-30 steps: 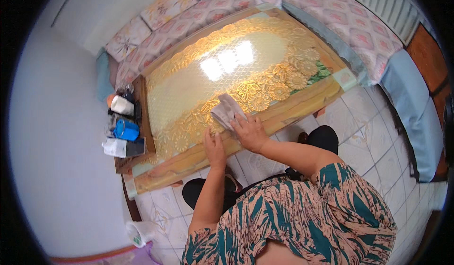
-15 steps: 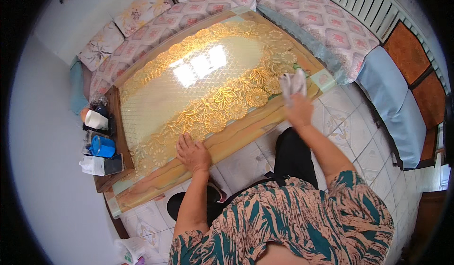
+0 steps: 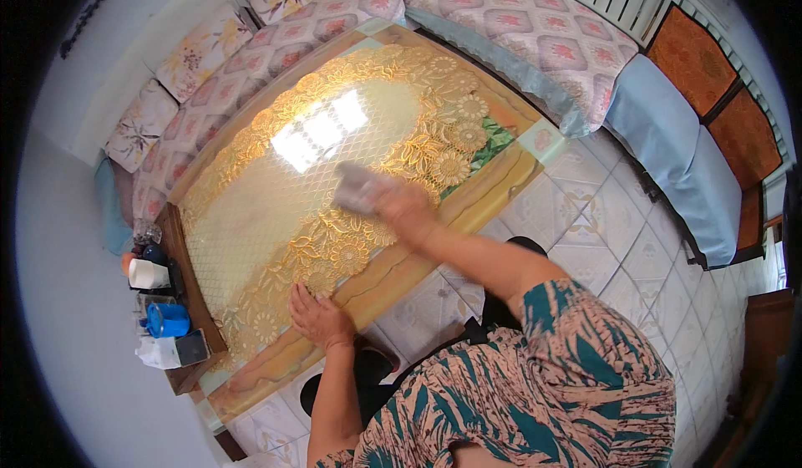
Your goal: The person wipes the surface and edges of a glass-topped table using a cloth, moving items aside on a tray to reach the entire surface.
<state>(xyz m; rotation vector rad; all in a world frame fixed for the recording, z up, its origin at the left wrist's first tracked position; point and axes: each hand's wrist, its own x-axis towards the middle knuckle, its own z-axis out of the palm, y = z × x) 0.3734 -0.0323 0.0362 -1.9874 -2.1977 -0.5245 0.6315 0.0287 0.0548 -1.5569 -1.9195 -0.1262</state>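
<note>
The soft greyish-mauve cloth [image 3: 355, 189], blurred, is over the middle of the low rectangular table [image 3: 493, 205] with its golden floral cover [image 3: 342, 255]. From the left, a white cup [image 3: 149, 273] and a shiny blue cup [image 3: 169, 320] stand by a long brown wooden tray [image 3: 194, 280]. The left hand [image 3: 324, 320] rests flat near the table's front edge, gripping nothing. Farther right, the right hand [image 3: 407, 213] is clamped on the cloth.

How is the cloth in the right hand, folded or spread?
Not spread out: the grey cloth is a compact pad in the right hand; motion blur hides whether neatly folded or bunched.
</note>
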